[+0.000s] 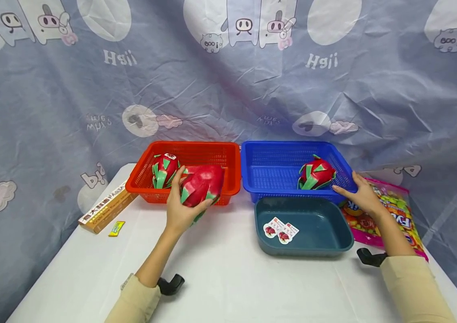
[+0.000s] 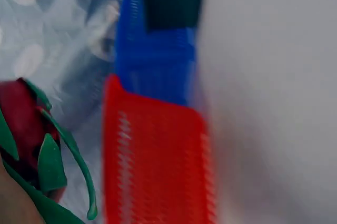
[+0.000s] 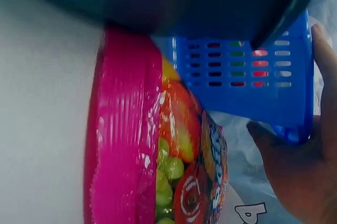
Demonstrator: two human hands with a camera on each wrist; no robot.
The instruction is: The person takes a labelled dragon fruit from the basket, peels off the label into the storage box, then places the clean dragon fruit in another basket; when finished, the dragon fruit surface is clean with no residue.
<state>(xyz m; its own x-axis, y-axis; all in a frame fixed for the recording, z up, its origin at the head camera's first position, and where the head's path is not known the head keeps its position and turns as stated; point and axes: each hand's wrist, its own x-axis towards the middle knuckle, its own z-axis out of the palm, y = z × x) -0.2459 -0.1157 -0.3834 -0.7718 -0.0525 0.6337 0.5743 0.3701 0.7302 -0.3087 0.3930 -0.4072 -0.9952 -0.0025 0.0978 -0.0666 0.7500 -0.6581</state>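
My left hand holds a red dragon fruit with green scales over the front of the red basket. Inside that basket, at its left, lies another dragon fruit bearing a sticker. On the right, my right hand grips the front right corner of the blue basket, its thumb and fingers on either side of the rim in the right wrist view. One more dragon fruit rests in the blue basket. Only the held fruit's green scales and part of its red skin show in the left wrist view.
A dark teal tub with two dragon-fruit stickers stands before the blue basket. A pink candy bag lies under my right forearm. At left are a long pasta box and a small yellow packet. Behind hangs a patterned curtain.
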